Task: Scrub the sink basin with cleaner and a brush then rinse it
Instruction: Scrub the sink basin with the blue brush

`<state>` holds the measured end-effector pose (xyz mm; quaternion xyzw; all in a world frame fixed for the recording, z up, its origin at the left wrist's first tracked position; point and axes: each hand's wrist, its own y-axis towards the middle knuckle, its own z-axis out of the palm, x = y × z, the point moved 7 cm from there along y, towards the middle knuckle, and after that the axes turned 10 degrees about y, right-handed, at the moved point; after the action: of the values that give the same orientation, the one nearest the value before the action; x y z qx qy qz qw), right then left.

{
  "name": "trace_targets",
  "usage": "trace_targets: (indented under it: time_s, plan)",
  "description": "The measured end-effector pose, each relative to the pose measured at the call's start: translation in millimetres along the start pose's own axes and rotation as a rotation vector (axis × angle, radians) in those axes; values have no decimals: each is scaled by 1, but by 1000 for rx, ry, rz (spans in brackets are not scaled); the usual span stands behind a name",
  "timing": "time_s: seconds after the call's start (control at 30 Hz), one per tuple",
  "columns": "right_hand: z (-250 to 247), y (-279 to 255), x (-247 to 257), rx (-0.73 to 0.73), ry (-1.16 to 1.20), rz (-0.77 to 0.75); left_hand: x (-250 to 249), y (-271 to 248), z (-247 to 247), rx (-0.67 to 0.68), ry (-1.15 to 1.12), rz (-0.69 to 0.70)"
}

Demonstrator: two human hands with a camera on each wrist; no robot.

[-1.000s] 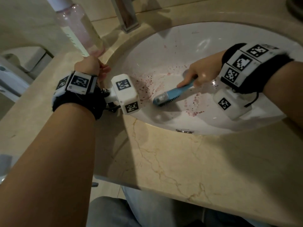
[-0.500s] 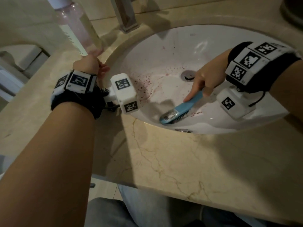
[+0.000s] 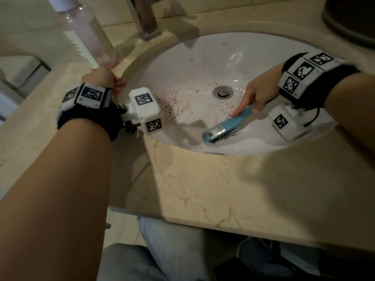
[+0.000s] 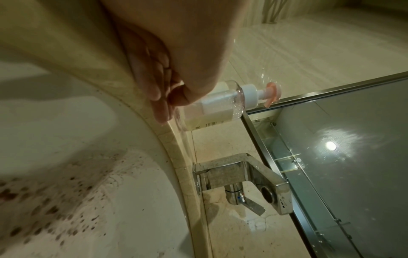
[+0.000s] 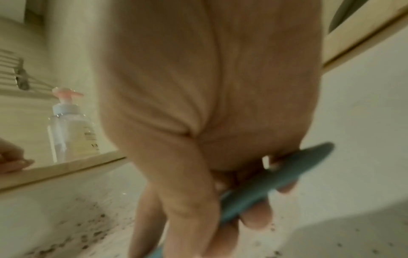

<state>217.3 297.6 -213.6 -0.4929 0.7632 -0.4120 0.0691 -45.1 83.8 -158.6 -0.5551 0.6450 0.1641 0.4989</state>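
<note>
Down near the front wall of the white sink basin: blue brush, bristles down and touching the white. Right hand wrapped around the handle, one finger laid straight along the top, thumb under. Brush head pointing left and toward the near rim. Handle end sticking out past the palm in the right wrist view.

Dark red spots all over the left side of the bowl, with pale pink smears around the round metal drain in the middle.

Left hand on the marble counter at the left rim of the sink, holding nothing, fingers loosely bent, tips on the stone edge.

Just past that hand, on the far left of the counter: clear pump bottle, standing up, with a white collar and pink top. Metal tap at the far rim, between bottle and bowl. No water coming out.
</note>
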Motion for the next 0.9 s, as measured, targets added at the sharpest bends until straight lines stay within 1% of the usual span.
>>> trace_targets:
  time_s: [0.1, 0.13, 0.17, 0.2, 0.27, 0.3, 0.33, 0.37, 0.43, 0.47, 0.5, 0.53, 0.57, 0.63, 0.67, 0.7, 0.73, 0.77, 0.87, 0.9]
  plan:
    - [-19, 7, -7, -233, -23, 22, 1, 3, -4, -44, -19, 8]
    - [-24, 7, -9, -291, -36, 25, 2, 3, -4, -53, -38, 8]
    - [-24, 6, -10, -293, -40, 32, 3, 4, -5, -72, -57, 7]
    - [-21, 5, -10, -239, -22, 33, 3, 4, -6, -95, -73, 12]
    - [-8, 2, -9, -75, 38, 28, 2, 4, -6, -137, -83, 35]
    - [-3, -1, -8, -27, 60, 26, 2, 4, -7, -141, -85, 42]
    - [-2, -3, -9, -28, 67, 25, 1, 4, -5, -133, -85, 46]
    - [-6, -3, -10, -71, 62, 26, 1, 5, -5, -115, -92, 51]
    - [-17, -2, -15, -208, 11, 40, -2, 4, -4, -96, -95, 63]
    - [-23, -2, -17, -277, -26, 53, -2, 5, -6, -99, -74, 59]
    - [-26, -3, -18, -314, -50, 65, -2, 7, -7, -102, -43, 56]
    - [-25, -5, -19, -298, -45, 71, -1, 9, -7, -87, -22, 52]
    - [-20, -7, -19, -231, -10, 70, 0, 11, -6, -72, -15, 53]
    - [-6, -11, -19, -35, 76, 81, 0, 12, -7, -70, -19, 70]
    - [-1, -14, -19, 25, 100, 92, -1, 11, -7, -74, -14, 72]
    - [0, -15, -20, 31, 102, 101, -1, 11, -7, -72, -12, 66]
    - [-3, -14, -21, -6, 82, 106, 0, 10, -5, -63, -19, 58]
    - [-9, -13, -21, -75, 47, 107, 1, 10, -4, -57, -27, 52]
    - [-32, -12, -26, -328, -23, 97, -1, 2, 0, -74, -14, 56]
    - [-35, -13, -27, -353, -27, 101, -3, 2, 0, -87, -20, 71]
